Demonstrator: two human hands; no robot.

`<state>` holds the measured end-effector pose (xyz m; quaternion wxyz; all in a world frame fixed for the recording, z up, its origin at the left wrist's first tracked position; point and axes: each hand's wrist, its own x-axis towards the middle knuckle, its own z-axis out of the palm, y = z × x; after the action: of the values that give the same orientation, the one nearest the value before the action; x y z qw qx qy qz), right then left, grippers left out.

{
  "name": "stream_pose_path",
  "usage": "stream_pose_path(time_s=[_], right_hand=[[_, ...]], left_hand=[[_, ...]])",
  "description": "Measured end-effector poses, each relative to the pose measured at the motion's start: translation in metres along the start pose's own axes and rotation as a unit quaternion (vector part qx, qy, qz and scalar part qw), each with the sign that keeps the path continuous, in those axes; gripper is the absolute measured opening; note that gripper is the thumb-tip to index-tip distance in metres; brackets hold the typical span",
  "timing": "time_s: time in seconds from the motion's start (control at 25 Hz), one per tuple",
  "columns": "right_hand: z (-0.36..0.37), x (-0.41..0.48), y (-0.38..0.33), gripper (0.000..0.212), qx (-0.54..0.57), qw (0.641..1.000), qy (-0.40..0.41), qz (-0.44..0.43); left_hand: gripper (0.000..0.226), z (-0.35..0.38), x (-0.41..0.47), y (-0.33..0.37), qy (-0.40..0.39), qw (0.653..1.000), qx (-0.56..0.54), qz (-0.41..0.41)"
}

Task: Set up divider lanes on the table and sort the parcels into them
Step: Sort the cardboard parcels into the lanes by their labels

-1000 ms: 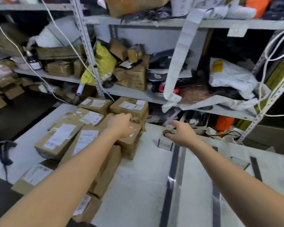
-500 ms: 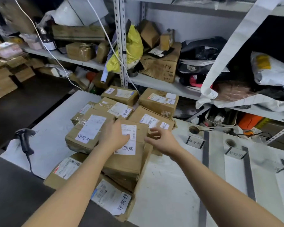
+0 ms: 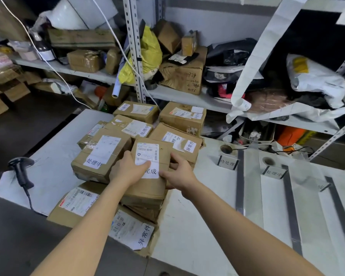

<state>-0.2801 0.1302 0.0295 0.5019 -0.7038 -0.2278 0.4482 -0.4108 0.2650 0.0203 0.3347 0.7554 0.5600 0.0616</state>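
The left hand (image 3: 130, 170) is laid flat on top of a brown parcel (image 3: 149, 188), with its thumb across the white label; whether its fingers hook over the left edge cannot be told. The right hand (image 3: 179, 174) is clamped on the same parcel's right edge, thumb on top and fingers curled down the side. The parcel is seen on top of a pile of boxes (image 3: 100, 154) on the left half of the grey table (image 3: 197, 226). More boxes are packed around it from 6 to 1 o'clock. At 3 o'clock, dark divider strips (image 3: 240, 180) are laid in lanes running towards 12, with small sign stands (image 3: 227, 162) at their far ends. At 9 o'clock, well apart from the pile, a black scanner (image 3: 21, 172) is lying on the table. At 12 o'clock a cluttered metal shelf (image 3: 187, 98) is seen.
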Motion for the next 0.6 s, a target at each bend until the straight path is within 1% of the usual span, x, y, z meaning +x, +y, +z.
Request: stream_pose_path(time_s=[0.2,0.4,0.48,0.6], right_hand=[[-0.022,-0.024,-0.009,0.075,0.04,0.999,0.001,-0.021],[-0.066,-0.051,-0.025,0.079,0.072,0.996,0.017,-0.042],[-0.088,-0.064,-0.03,0.081,0.073,0.995,0.032,-0.053],[-0.128,-0.087,-0.033,0.081,0.075,0.993,0.049,-0.08]], left_hand=[[0.066,-0.006,-0.021,0.021,0.003,1.0,-0.013,0.017],[0.089,-0.007,-0.055,0.074,0.031,0.998,0.008,0.059],[0.089,-0.004,-0.071,0.1,0.04,0.996,0.024,0.075],[0.08,0.008,-0.096,0.141,0.064,0.99,0.06,0.108]])
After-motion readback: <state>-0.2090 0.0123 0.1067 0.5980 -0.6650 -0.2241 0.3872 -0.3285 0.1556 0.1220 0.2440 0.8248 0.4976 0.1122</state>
